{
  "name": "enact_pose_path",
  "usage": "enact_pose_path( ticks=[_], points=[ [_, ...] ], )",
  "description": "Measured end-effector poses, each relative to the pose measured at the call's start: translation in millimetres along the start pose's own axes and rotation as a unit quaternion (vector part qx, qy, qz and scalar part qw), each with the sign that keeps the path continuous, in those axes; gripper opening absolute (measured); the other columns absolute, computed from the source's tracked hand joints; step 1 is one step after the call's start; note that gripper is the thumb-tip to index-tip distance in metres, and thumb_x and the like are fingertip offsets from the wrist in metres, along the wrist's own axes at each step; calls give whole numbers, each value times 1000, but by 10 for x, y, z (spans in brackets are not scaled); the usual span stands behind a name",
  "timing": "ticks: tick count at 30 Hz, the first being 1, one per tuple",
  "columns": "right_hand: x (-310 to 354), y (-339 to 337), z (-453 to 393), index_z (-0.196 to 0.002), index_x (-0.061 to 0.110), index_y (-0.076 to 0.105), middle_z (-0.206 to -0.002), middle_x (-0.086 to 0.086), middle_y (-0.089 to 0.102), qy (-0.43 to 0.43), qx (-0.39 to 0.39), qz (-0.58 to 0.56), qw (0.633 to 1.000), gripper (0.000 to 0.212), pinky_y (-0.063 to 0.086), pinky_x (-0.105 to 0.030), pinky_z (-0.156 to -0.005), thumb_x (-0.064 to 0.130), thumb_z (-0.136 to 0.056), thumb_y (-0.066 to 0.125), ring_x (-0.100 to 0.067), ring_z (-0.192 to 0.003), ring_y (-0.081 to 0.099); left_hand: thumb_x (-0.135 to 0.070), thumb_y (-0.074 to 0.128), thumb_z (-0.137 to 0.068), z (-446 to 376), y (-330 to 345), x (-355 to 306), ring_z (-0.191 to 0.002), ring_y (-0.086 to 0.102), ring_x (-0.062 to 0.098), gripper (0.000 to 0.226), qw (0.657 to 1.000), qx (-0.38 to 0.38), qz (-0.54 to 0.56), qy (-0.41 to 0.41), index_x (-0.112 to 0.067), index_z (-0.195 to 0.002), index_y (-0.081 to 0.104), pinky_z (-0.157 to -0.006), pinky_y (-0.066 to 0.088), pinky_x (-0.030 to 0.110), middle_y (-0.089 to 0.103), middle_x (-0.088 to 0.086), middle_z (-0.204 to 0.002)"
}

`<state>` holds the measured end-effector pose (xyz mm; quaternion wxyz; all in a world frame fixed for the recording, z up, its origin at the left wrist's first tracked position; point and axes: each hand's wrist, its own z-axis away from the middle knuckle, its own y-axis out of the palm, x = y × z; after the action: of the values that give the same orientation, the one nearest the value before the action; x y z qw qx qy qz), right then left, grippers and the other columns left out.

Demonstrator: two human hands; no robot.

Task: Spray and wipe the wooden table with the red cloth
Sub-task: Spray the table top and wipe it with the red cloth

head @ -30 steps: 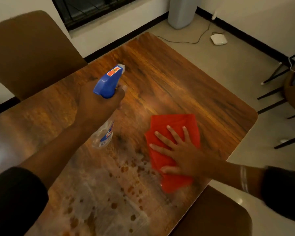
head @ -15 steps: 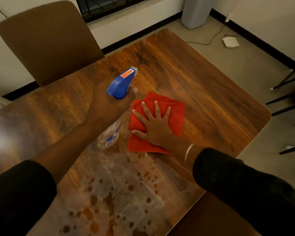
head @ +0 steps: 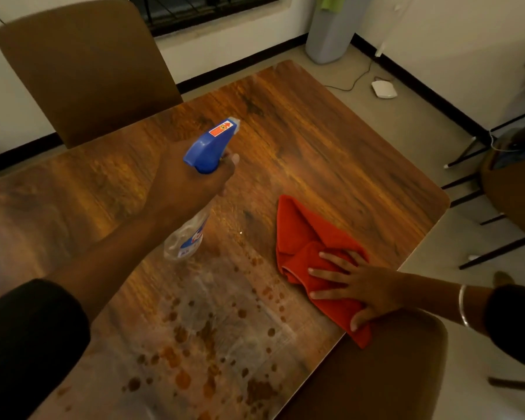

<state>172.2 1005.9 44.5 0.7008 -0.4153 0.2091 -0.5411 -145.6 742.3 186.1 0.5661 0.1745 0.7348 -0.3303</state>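
The wooden table [head: 331, 147] fills the middle of the view, with wet spray patches and brown droplets on its near part. My left hand [head: 185, 183] grips a clear spray bottle [head: 208, 150] with a blue trigger head, held above the table and pointing toward the far side. A red cloth [head: 303, 234] lies bunched near the table's right edge, one corner hanging over it. My right hand [head: 358, 283] presses flat on the cloth's near part with fingers spread.
A brown chair back [head: 82, 68] stands at the table's far left side, another brown chair [head: 376, 374] at the near right. On the floor are a grey bin [head: 331, 31], a white device with cable [head: 384, 90] and black chair legs [head: 479, 192] at right.
My right hand has dragged the red cloth from the table's middle back to the near right edge, bunching it. The spray bottle stays raised in my left hand.
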Motion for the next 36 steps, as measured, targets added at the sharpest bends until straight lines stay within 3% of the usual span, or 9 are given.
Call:
enact_pose_path(
  ticks=[7, 12, 16, 19, 22, 25, 29, 32, 36],
  points=[
    [-141, -434, -960, -165, 51, -1, -176, 6, -19, 102, -133, 36, 985, 96, -12, -81, -114, 94, -87, 36, -41, -158, -24, -41, 66, -91, 71, -87, 178, -66, 70, 14, 26, 998, -22, -58, -33, -15, -93, 61, -71, 57, 22, 69, 6, -72],
    [-253, -758, -1611, -160, 61, -5, -176, 3, -19, 276, -211, -114, 931, 96, -5, -89, -109, 98, -82, 37, -55, -157, -10, -41, 64, -91, 48, 172, 151, -70, 70, 19, 27, 997, -12, -73, -36, -14, -93, 61, -74, 58, 25, 69, 10, -74],
    [-107, -485, -1323, -164, 55, -1, -178, -4, -2, 191, -180, -59, 963, 83, 6, -85, -114, 86, -95, 32, -50, -159, 2, -41, 64, -91, 2, 323, 31, -65, 68, 15, 20, 997, -11, -66, -24, -22, -87, 60, -69, 57, 21, 68, 8, -72],
    [27, -67, -653, -165, 51, 3, -178, 0, -10, 69, -157, -14, 985, 82, -2, -79, -119, 80, -98, 40, -42, -161, -10, -38, 65, -91, -14, 405, -83, -62, 65, 12, 17, 999, 0, -45, -19, -26, -83, 58, -64, 53, 14, 66, 9, -71],
    [62, 213, -122, -167, 46, 9, -178, -1, -9, -46, -144, 37, 988, 92, -9, -75, -120, 86, -92, 45, -40, -162, -13, -39, 65, -91, -15, 471, -144, -64, 66, 17, 20, 999, 8, -44, -16, -22, -84, 59, -68, 56, 22, 65, 10, -70],
    [1, 246, -53, -167, 45, 11, -178, -3, -5, -86, -129, 56, 986, 95, -7, -78, -119, 87, -90, 48, -40, -162, -10, -40, 65, -91, 73, 506, -175, -64, 67, 18, 25, 998, 1, -47, -31, -17, -82, 59, -69, 57, 25, 66, 9, -69],
    [0, 19, -453, -166, 49, 8, -178, 3, -11, -58, -143, 41, 987, 83, -9, -77, -119, 81, -97, 42, -36, -162, -16, -34, 66, -91, 273, 510, -231, -58, 64, 12, 24, 995, -33, -72, -55, -17, -76, 59, -63, 53, 19, 66, 10, -66],
    [39, -335, -1036, -166, 50, 6, -178, 3, -12, 5, -183, 50, 982, 75, -7, -75, -120, 79, -101, 29, -37, -162, -12, -36, 66, -91, 433, 419, -228, -59, 67, 18, 26, 991, -48, -99, -81, -12, -81, 61, -64, 54, 26, 68, 14, -68],
    [129, -832, -1852, -163, 46, 29, -172, -9, 27, 138, -244, 7, 960, 66, 13, -73, -120, 72, -103, 29, -42, -155, 28, -38, 66, -89, 735, 221, -210, -59, 60, 17, 30, 979, -67, -152, -118, -11, -79, 59, -62, 51, 34, 65, 16, -71]
  ],
)
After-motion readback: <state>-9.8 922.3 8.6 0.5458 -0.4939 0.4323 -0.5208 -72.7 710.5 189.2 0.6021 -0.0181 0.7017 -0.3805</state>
